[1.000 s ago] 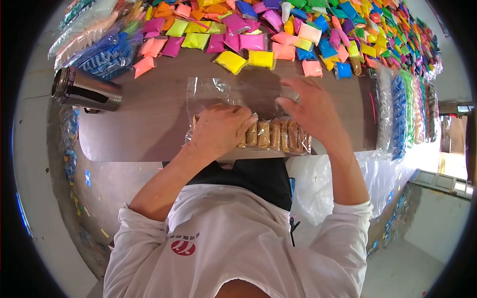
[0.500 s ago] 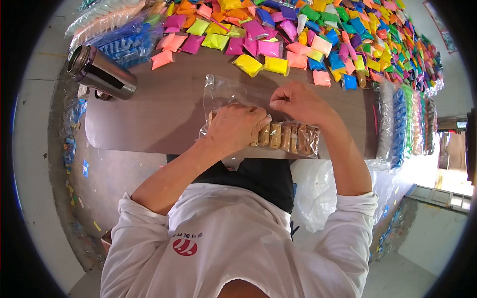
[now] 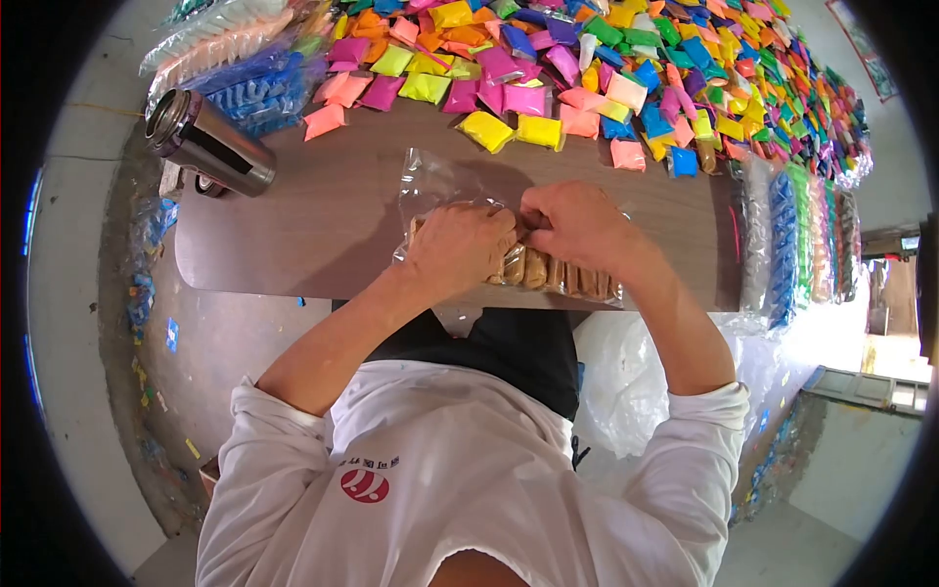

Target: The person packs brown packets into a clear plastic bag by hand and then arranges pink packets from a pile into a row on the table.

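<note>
A clear plastic bag (image 3: pixel 423 181) lies near the table's front edge, its flat, unfilled part spread to the upper left. Several brown packets (image 3: pixel 556 275) stand side by side in a row inside it. My left hand (image 3: pixel 460 245) is closed over the left part of the row and hides the packets beneath. Close by, my right hand (image 3: pixel 577 227) bends over the row with its fingers pinched at the bag, almost meeting my left fingertips. What exactly lies between the right fingertips is partly hidden.
A large heap of small coloured packets (image 3: pixel 509 64) covers the far side of the brown table (image 3: pixel 313 225). A steel flask (image 3: pixel 210 145) stands at the left, near bagged blue packets (image 3: pixel 256 98). More filled bags (image 3: pixel 782 245) line the right end.
My right hand has come down and left onto the bag, beside my left hand. The left hand stays over the row. The view has shifted slightly.
</note>
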Action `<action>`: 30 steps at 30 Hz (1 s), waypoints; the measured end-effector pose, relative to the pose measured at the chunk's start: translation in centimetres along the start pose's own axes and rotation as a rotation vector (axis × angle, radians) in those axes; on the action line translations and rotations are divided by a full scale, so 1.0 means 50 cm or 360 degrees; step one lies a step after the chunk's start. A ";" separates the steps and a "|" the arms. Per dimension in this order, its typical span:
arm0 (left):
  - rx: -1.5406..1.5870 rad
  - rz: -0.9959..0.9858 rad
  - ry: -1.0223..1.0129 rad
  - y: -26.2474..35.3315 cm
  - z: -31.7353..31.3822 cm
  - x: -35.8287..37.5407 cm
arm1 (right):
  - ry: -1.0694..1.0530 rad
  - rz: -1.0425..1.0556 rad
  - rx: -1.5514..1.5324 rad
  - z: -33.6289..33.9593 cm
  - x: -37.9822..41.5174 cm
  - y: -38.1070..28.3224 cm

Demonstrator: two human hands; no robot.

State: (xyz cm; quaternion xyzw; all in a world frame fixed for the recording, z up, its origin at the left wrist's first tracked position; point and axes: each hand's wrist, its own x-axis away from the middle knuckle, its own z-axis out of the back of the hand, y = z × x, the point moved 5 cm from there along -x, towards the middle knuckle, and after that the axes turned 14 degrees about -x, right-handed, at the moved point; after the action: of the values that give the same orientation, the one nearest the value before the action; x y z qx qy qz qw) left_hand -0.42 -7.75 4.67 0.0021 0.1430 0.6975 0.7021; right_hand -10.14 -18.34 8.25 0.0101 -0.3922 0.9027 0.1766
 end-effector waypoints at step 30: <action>0.0651 0.0791 -0.0067 -0.195 0.065 0.040 | 0.0274 0.0693 0.1006 -0.088 0.068 -0.039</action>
State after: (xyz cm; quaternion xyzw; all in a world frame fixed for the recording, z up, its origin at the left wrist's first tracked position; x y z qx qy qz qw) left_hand 9.76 -5.44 5.40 0.1924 0.2608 0.8042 0.4982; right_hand -12.17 -12.93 7.14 -0.0953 -0.0716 0.9929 0.0013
